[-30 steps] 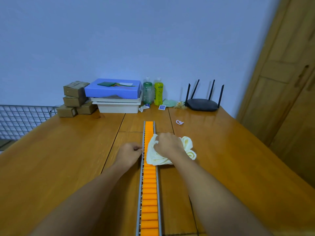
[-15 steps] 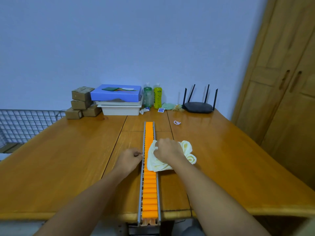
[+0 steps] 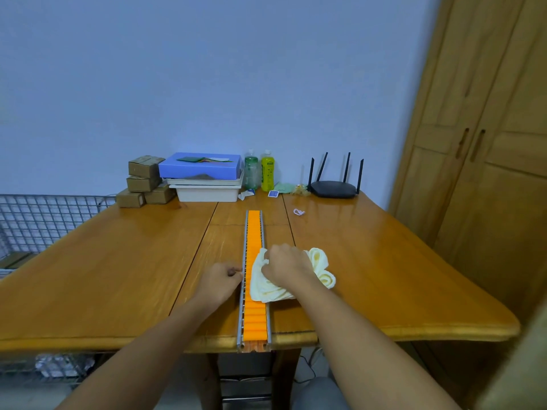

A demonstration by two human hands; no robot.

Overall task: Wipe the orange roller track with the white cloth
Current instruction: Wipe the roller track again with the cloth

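Head view, looking forward and down over a wooden table [image 3: 118,261]. Along the middle of it, running near to far: an orange roller track [image 3: 254,232], with orange rollers set between grey metal rails. Near end jutting just past the table's near edge, far end stopping short of the things along the wall.

About midway along the track, draped over the rollers and spilling onto the tabletop to the right: a white cloth [image 3: 318,261], crumpled, cream-tinted in this light. On top of it the right hand [image 3: 285,266], knuckles up, fingers curled and bunched into the fabric, pressing it down on the rollers. Just left of the track and a little nearer, the left hand [image 3: 217,281], fingers curled in, thumb and fingertips closed against the left rail. Both forearms bare, reaching in from the near edge.

At the far left of the table, small cardboard boxes [image 3: 145,180] in a stack. Right of those, a blue box [image 3: 201,170] on a white tray [image 3: 207,192]. Next to the right, a green bottle [image 3: 251,173] and a yellow bottle [image 3: 267,173], upright and just beside each other. Farther right, a black router [image 3: 333,187] with its antennas up. Between router and track's far end, a small pale loop [image 3: 299,212] lying flat on the wood.

Beyond the table's left side, a wire rack [image 3: 35,220]. Along the right, a wooden wardrobe [image 3: 488,173], doors closed.
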